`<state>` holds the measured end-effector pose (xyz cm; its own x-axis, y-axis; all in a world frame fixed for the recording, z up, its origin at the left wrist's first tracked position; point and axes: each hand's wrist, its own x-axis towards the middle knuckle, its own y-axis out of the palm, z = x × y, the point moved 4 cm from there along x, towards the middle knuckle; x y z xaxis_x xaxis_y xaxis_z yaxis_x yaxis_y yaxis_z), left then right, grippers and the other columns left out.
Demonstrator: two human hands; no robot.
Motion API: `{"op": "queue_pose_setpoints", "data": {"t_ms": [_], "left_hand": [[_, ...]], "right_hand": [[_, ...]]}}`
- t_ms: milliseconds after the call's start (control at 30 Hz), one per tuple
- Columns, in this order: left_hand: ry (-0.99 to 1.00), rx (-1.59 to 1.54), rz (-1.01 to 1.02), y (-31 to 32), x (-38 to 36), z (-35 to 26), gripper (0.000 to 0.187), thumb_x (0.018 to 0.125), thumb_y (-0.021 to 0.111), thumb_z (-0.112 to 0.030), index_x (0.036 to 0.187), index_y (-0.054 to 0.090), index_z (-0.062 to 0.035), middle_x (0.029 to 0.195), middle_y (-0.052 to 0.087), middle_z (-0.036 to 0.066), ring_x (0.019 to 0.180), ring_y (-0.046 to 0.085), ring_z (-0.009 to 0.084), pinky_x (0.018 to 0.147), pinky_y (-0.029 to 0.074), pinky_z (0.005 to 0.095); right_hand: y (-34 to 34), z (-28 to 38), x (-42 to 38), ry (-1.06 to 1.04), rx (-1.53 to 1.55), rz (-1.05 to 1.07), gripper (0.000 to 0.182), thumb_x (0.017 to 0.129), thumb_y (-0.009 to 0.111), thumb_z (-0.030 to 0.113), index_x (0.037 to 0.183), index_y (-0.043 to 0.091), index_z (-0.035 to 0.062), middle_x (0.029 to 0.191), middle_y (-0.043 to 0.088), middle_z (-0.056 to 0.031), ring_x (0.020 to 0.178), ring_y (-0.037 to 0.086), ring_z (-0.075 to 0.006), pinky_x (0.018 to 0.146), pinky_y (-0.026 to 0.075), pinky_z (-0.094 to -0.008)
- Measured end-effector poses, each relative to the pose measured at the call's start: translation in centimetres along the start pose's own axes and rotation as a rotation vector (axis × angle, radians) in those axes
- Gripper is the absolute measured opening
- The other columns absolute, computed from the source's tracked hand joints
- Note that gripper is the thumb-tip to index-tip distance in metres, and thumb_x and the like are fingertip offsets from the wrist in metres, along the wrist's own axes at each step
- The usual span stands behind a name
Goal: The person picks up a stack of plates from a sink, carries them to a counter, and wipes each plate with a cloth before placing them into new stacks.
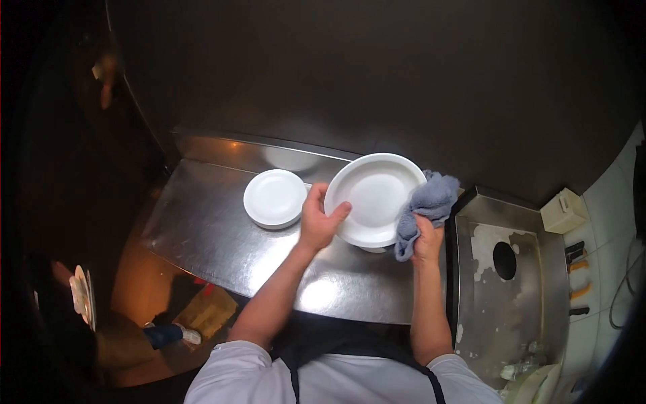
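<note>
A round white dish point(378, 195) with a raised rim is held up over the steel counter point(222, 236). My left hand point(321, 219) grips its left edge, with the thumb on the inner face. At the right edge, my right hand point(426, 241) is closed on a grey-blue cloth point(431, 202), which lies against the rim. A stack of white plates point(274, 198) stands on the counter to the left of my left hand. Below the held dish, part of another white item shows; most of it is hidden.
To the right is a steel sink point(491, 296) with a dark round opening. Beyond it are a cream box point(564, 211) and knives point(577, 276) by the tiled wall. At lower left, another person's leg point(165, 335) shows near a cardboard piece point(207, 311). Plates point(83, 296) are beside that person.
</note>
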<state>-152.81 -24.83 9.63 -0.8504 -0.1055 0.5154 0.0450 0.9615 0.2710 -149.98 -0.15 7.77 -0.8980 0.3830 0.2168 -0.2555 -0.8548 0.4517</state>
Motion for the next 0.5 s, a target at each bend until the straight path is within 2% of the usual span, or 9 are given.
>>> {"op": "queue_pose_setpoints", "data": {"t_ms": [33, 133, 200, 267, 300, 333, 400, 467, 500], "left_hand": [[-0.195, -0.157, 0.156, -0.1, 0.5, -1.4, 0.031, 0.096, 0.066, -0.027, 0.104, 0.061, 0.0027, 0.105, 0.069, 0.012, 0.091, 0.067, 0.0167, 0.083, 0.053, 0.0293], [-0.439, -0.288, 0.233, -0.4, 0.5, 0.7, 0.038, 0.098, 0.062, -0.030, 0.113, 0.062, 0.0051, 0.107, 0.069, 0.011, 0.091, 0.067, 0.0173, 0.082, 0.053, 0.0290], [-0.406, -0.237, -0.001, -0.2, -0.1, 2.3, 0.038, 0.100, 0.057, -0.026, 0.121, 0.059, 0.0058, 0.110, 0.067, 0.013, 0.097, 0.065, 0.0191, 0.087, 0.051, 0.0313], [-0.312, -0.223, -0.310, 0.5, -1.7, 4.2, 0.036, 0.100, 0.057, -0.020, 0.125, 0.055, 0.0062, 0.115, 0.064, 0.015, 0.102, 0.063, 0.0204, 0.091, 0.050, 0.0331], [-0.258, -0.179, -0.395, 0.5, -2.1, 4.1, 0.036, 0.100, 0.054, -0.017, 0.127, 0.054, 0.0078, 0.116, 0.064, 0.017, 0.104, 0.061, 0.0225, 0.093, 0.048, 0.0338], [-0.254, -0.062, -0.416, -0.3, -1.9, 4.5, 0.037, 0.100, 0.054, -0.017, 0.128, 0.053, 0.0080, 0.117, 0.064, 0.017, 0.104, 0.061, 0.0227, 0.093, 0.047, 0.0336], [-0.264, 0.179, -0.463, -3.0, -2.1, 5.6, 0.039, 0.100, 0.053, -0.016, 0.130, 0.051, 0.0085, 0.119, 0.063, 0.016, 0.104, 0.061, 0.0230, 0.093, 0.047, 0.0332], [-0.232, 0.145, -0.619, -6.8, -2.4, 7.7, 0.038, 0.101, 0.052, -0.016, 0.130, 0.051, 0.0084, 0.120, 0.062, 0.018, 0.105, 0.061, 0.0241, 0.094, 0.047, 0.0340], [-0.241, 0.094, -0.744, -8.8, -3.1, 7.9, 0.038, 0.100, 0.051, -0.015, 0.130, 0.050, 0.0085, 0.121, 0.062, 0.019, 0.107, 0.061, 0.0250, 0.094, 0.048, 0.0349]], "right_hand": [[-0.2, 0.7, 0.1, -0.048, -0.057, 0.039, 0.037, 0.081, 0.068, 0.002, 0.117, 0.061, 0.0005, 0.109, 0.065, -0.0077, 0.097, 0.064, -0.0197, 0.085, 0.053, -0.0336], [1.4, 0.3, -0.2, -0.089, 0.053, -0.118, 0.035, 0.082, 0.068, 0.007, 0.115, 0.062, 0.0003, 0.108, 0.066, -0.0082, 0.095, 0.065, -0.0195, 0.085, 0.053, -0.0332], [1.9, -3.6, -0.9, 0.192, 0.375, -0.227, 0.033, 0.090, 0.063, 0.020, 0.117, 0.062, 0.0002, 0.113, 0.066, -0.0069, 0.100, 0.064, -0.0198, 0.091, 0.051, -0.0337], [5.5, -5.1, -5.3, 0.266, 0.322, -0.313, 0.038, 0.095, 0.061, 0.024, 0.124, 0.059, 0.0005, 0.122, 0.063, -0.0075, 0.110, 0.060, -0.0203, 0.096, 0.048, -0.0347], [6.4, -6.7, -7.6, 0.405, 0.198, -0.229, 0.038, 0.098, 0.055, 0.029, 0.127, 0.056, 0.0039, 0.121, 0.061, -0.0060, 0.111, 0.059, -0.0207, 0.099, 0.047, -0.0359], [6.3, -8.9, -9.1, 0.421, 0.157, -0.156, 0.037, 0.093, 0.063, 0.012, 0.127, 0.057, 0.0022, 0.119, 0.062, -0.0069, 0.106, 0.060, -0.0190, 0.096, 0.047, -0.0337], [7.2, -8.3, -11.1, 0.383, -0.129, 0.231, 0.041, 0.085, 0.070, 0.009, 0.124, 0.058, 0.0005, 0.118, 0.063, -0.0076, 0.107, 0.060, -0.0197, 0.095, 0.047, -0.0350], [5.8, -8.4, -11.9, 0.259, -0.344, 0.508, 0.040, 0.083, 0.072, 0.009, 0.120, 0.059, -0.0002, 0.114, 0.065, -0.0072, 0.103, 0.062, -0.0195, 0.093, 0.049, -0.0353], [5.5, -7.5, -11.9, 0.268, -0.324, 0.509, 0.039, 0.082, 0.072, 0.009, 0.118, 0.060, -0.0008, 0.113, 0.065, -0.0076, 0.102, 0.063, -0.0195, 0.092, 0.049, -0.0346]]}}
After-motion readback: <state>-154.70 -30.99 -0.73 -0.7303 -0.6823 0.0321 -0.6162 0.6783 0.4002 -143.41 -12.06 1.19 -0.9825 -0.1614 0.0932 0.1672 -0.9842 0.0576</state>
